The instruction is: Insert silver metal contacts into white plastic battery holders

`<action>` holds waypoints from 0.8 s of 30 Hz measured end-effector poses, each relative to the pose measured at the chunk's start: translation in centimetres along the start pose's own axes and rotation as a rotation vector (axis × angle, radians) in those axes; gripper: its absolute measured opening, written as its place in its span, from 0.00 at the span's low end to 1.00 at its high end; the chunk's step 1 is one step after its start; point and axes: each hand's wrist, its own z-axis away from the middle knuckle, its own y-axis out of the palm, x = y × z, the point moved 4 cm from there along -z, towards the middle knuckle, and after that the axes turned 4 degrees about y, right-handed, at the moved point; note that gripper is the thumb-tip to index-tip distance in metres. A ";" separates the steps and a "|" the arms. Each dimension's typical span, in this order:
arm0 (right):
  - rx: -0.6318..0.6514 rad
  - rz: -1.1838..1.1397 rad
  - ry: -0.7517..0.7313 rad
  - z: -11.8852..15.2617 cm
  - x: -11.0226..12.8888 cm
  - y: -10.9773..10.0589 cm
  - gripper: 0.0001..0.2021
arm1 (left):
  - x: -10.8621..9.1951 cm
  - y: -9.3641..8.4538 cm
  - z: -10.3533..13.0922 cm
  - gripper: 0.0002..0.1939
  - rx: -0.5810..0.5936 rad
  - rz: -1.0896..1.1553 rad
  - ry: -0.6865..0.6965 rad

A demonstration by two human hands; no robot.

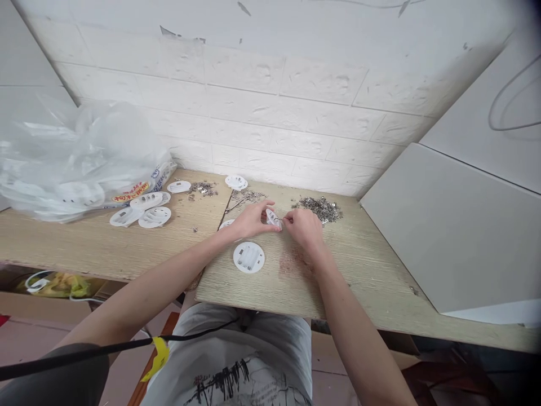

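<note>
Tilted up above the wooden table (181,234), a white round plastic piece (273,219) is held by its edge in my left hand (256,219). My right hand (303,225) is closed in a pinch at the right side of that piece; what its fingertips hold is too small to make out. Just below the hands a white disc (248,257) with a slotted compartment lies flat. Another white disc (227,224) is partly hidden under my left wrist. Behind my right hand lies a pile of small metal parts (321,208).
A large clear plastic bag (84,163) of white parts fills the left. Near it lie several white discs (154,217) and small metal bits (203,189). More discs (236,182) sit by the brick-patterned wall (262,118). A grey panel (456,225) stands at the right.
</note>
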 end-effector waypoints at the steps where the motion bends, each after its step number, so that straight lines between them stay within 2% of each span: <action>1: 0.001 0.000 0.002 0.0 0.0 0.0 0.11 | 0.0 0.0 0.0 0.39 -0.001 -0.002 -0.008; 10: 0.009 0.020 0.012 0.1 0.2 0.1 0.12 | 0.2 0.1 0.0 0.39 -0.010 -0.029 -0.012; 16: 0.012 0.072 -0.037 0.1 0.7 -0.2 0.13 | 0.7 0.2 -0.2 0.37 -0.007 -0.054 0.010; 24: -0.031 0.093 -0.124 0.2 1.0 -0.6 0.13 | -0.1 -0.1 0.0 0.36 0.022 -0.066 -0.027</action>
